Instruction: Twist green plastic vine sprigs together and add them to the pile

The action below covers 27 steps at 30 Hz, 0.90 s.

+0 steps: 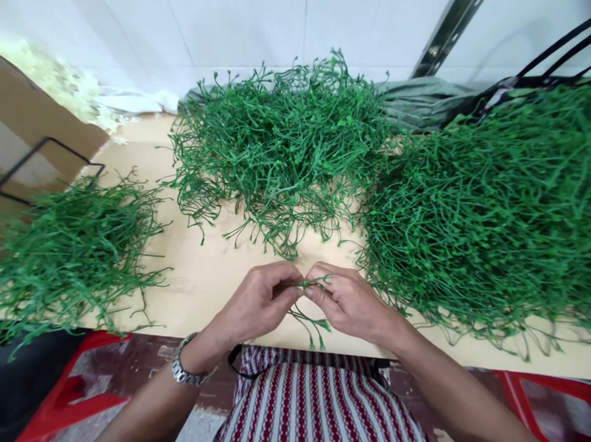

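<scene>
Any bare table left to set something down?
Largest patch: tabletop between the left pile and the left hand, in front of the middle pile. Smaller one: between cardboard and middle pile. Crowded: the right side, under the big heap, beside the right hand.

Green in the held stems (305,283), left heap (73,247), far heap (281,133) and right heap (485,226); pale tan across the tabletop (197,262); red-and-white stripes down the near garment (323,416); plain red on the left stool (70,415).
</scene>
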Tool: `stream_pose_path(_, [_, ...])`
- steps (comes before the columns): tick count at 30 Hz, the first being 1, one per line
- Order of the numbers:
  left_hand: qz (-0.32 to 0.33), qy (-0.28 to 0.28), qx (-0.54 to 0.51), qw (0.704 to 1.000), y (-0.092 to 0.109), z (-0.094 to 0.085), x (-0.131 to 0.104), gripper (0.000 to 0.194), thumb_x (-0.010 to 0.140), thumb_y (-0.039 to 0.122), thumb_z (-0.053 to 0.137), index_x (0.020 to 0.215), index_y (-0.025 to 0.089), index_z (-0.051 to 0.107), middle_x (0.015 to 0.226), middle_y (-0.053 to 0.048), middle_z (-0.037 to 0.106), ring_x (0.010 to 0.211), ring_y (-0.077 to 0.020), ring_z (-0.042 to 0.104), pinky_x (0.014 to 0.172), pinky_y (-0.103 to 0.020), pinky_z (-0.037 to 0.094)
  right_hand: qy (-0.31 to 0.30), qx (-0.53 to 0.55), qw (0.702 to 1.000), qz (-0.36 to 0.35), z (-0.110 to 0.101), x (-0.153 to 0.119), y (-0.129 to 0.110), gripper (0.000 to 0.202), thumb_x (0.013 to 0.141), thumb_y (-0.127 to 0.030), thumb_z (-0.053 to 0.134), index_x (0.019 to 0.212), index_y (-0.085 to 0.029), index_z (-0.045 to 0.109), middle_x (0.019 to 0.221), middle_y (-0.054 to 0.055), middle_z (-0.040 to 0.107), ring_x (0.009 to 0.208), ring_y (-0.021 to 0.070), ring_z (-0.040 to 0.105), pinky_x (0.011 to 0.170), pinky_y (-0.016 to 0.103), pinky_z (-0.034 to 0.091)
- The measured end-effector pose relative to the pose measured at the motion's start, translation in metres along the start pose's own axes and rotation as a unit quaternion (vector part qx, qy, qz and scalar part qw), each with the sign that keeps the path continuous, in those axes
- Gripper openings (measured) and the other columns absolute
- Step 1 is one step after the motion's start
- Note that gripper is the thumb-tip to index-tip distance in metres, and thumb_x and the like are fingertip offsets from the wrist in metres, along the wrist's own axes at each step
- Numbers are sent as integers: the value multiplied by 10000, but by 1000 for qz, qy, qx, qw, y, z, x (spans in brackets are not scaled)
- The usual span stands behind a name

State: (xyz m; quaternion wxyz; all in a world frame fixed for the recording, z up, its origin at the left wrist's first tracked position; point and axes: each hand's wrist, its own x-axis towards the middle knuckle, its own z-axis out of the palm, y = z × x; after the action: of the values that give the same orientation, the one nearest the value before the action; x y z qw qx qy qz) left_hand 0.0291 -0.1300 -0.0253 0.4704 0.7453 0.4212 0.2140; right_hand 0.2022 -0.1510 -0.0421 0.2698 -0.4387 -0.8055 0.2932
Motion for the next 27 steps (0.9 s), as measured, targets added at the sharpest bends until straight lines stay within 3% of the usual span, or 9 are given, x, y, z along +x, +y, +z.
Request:
stream_pose_path(4, [33, -72, 22, 997, 1, -5, 0, 187, 761, 78, 451, 602, 118, 542, 569, 19, 460, 543, -81, 417, 516, -201, 305, -101, -9, 995, -18, -4, -1, 3, 163, 861, -183, 446, 719, -144, 518, 711, 18, 537, 650, 110, 477, 602, 220, 337])
stream_pose_path(8, [72, -165, -10, 984, 2, -7, 0, 220, 740, 56, 445, 538, 118, 506, 533, 25, 425, 508, -71, 388, 509, -204, 292, -201, 89, 971, -91, -9, 4, 8, 216, 819, -108, 450, 606, -136, 470, 588, -23, 436, 541, 70, 394, 526, 196, 285])
stream_pose_path(12, [47, -212, -98, 971, -2, -6, 0, 191, 729, 95, 474, 546, 117, 523, 537, 14, 444, 506, -79, 395, 504, -213, 306, -249, 173, 944, -127, -11, 9, 12, 214, 815, -109, 452, 603, -130, 479, 564, -37, 389, 524, 59, 375, 514, 185, 279])
stream_pose_path(14, [22, -206, -146, 967, -6, -5, 0, 178, 720, 116, 496, 548, 115, 538, 542, 1, 471, 516, -91, 420, 509, -226, 317, -233, 183, 945, -141, -12, 11, 12, 220, 809, -105, 454, 591, -130, 471, 561, -38, 380, 521, 59, 366, 513, 187, 277])
stream_pose_path(20, [-38, -121, -290, 949, -15, -1, 0, 136, 656, 173, 616, 536, 110, 604, 518, -9, 512, 508, -106, 451, 498, -243, 324, -133, 208, 956, -160, -7, 10, 11, 212, 792, -75, 442, 589, -124, 479, 579, -20, 416, 538, 65, 386, 522, 192, 291])
stream_pose_path(27, [-55, -59, -454, 887, -9, 2, 3, 107, 544, 196, 749, 546, 113, 681, 466, -1, 555, 433, -79, 439, 448, -216, 325, -20, 425, 903, -51, 19, 3, 9, 258, 821, -298, 551, 644, -112, 547, 585, -6, 475, 528, 73, 425, 490, 189, 338])
